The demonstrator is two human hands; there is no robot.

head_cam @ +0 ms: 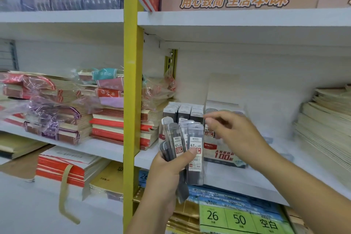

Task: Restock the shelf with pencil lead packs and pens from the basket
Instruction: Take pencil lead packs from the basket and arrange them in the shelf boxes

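My left hand (169, 173) grips a fanned bunch of pencil lead packs (194, 150), clear cases with black leads and white 0.7 labels, held upright in front of the white shelf (247, 180). Behind them a clear display box (224, 150) on the shelf holds rows of the same lead packs (185, 112). My right hand (233, 133) hovers over the box's right part, fingers pinched together; blur hides whether anything is between them. No basket and no pens are in view.
A yellow upright post (131, 100) divides the shelving. Wrapped notebook stacks (57, 112) fill the left bay. Cream paper stacks (326, 125) lie at the right of the shelf. Green and blue packs (239, 218) sit on the level below.
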